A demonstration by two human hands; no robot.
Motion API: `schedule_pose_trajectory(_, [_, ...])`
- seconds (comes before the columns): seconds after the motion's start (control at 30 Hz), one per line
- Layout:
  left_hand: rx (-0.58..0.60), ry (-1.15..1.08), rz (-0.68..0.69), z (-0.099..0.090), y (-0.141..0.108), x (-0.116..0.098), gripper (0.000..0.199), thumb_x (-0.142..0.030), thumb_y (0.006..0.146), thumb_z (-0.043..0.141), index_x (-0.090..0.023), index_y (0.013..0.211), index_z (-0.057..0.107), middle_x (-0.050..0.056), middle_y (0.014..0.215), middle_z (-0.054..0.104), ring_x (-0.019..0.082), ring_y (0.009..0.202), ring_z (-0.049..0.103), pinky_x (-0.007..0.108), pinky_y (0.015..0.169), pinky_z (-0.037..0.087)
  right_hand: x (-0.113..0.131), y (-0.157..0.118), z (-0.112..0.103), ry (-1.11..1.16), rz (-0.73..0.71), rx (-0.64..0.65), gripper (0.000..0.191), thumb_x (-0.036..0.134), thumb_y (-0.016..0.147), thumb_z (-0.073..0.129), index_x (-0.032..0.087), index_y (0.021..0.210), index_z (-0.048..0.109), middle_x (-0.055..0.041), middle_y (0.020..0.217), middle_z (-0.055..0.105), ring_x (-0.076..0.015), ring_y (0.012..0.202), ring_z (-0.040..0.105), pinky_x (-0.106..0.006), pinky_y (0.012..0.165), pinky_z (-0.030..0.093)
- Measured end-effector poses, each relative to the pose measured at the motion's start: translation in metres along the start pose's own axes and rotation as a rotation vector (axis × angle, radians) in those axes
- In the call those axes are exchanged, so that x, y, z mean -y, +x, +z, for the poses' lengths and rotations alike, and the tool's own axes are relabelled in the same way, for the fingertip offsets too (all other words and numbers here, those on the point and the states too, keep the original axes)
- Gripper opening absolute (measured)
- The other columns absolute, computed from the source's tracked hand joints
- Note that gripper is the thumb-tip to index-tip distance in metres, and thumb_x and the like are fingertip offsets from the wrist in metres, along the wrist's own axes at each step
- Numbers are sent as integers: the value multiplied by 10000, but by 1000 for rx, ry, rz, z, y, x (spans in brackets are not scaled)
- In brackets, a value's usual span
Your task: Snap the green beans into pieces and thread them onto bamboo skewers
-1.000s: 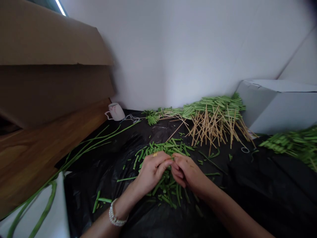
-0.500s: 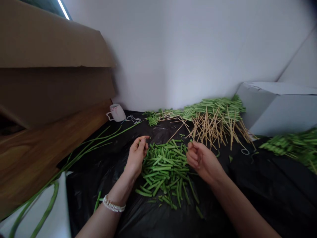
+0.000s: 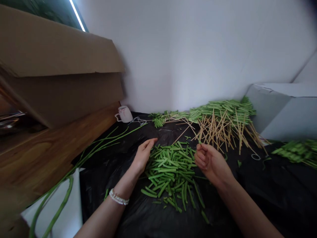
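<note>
A loose heap of cut green stalk pieces [image 3: 170, 170], which look like garlic scapes, lies between my hands on black plastic sheeting [image 3: 138, 219]. At the left edge of the heap, my left hand [image 3: 144, 154] has its thumb and fingers pressed together; whatever they hold is hidden. On the heap's right side, my right hand [image 3: 210, 162] is pinched with the other fingers curled. A tiny green tip shows at its fingertips. Behind that hand lie many thin wooden skewers [image 3: 219, 130], with rows of green pieces [image 3: 224, 110] at their far ends.
A white mug [image 3: 125, 114] stands at the back left beside tangled string [image 3: 139, 121]. Long whole green stalks [image 3: 99, 148] stretch across the left side. A cardboard box [image 3: 61, 56] rises at left, a white box [image 3: 279, 105] at right. More skewered greens [image 3: 297, 152] lie far right.
The whole view has shifted, so things appear further right. My left hand's fingers look straighter and closer together. The right hand keeps its pinch beside the heap.
</note>
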State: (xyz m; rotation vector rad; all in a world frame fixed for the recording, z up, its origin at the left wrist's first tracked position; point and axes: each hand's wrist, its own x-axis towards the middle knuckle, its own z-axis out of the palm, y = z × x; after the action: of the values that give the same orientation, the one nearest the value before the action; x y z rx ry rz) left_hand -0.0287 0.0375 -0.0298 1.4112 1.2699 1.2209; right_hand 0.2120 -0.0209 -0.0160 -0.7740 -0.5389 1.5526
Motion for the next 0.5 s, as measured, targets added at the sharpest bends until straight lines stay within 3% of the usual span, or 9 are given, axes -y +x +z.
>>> schedule_pose_trajectory(0.1, [108,46,-77,-17,10,-10,506,-461,768,687,-123,1145,681,165,1272,653,257,1192,586,387,1046,394,0,0,1,-7,15,2,215,350,716,686,197,703,536,84,450,401,-54,360,328,-206,352,189])
schedule_pose_trajectory(0.2, [216,189,-78,-48,31,-13,542,-452,786,655,-131,1222,640,157,1291,644,237,1182,602,342,987,447,0,-1,1,0,29,-4,204,346,720,684,197,699,545,82,442,403,-52,356,329,-205,355,193])
schedule_pose_trajectory(0.23, [207,314,-52,-61,39,-12,537,-459,824,595,-134,1251,622,147,1278,654,228,1162,616,330,962,467,0,-1,1,0,30,-3,207,348,718,687,197,697,546,83,440,401,-51,355,330,-204,356,194])
schedule_pose_trajectory(0.3, [100,778,4,-93,55,-8,470,-425,884,476,-168,1243,635,96,1207,700,201,1082,656,300,909,498,0,-1,1,-7,26,-1,224,354,702,703,196,696,545,86,438,398,-48,351,332,-202,354,191])
schedule_pose_trajectory(0.4, [-46,1042,-37,-145,67,1,386,-284,843,479,-125,1107,712,148,1164,707,296,1106,632,403,973,460,0,-1,0,-23,19,4,247,367,689,720,197,699,541,88,438,400,-50,349,331,-202,350,195])
schedule_pose_trajectory(0.5, [-121,1258,-96,-189,64,12,363,-208,795,476,-120,1033,736,200,1155,692,387,1131,597,511,964,438,0,-1,0,-36,21,10,257,376,692,722,198,701,537,88,435,401,-54,347,331,-203,348,192])
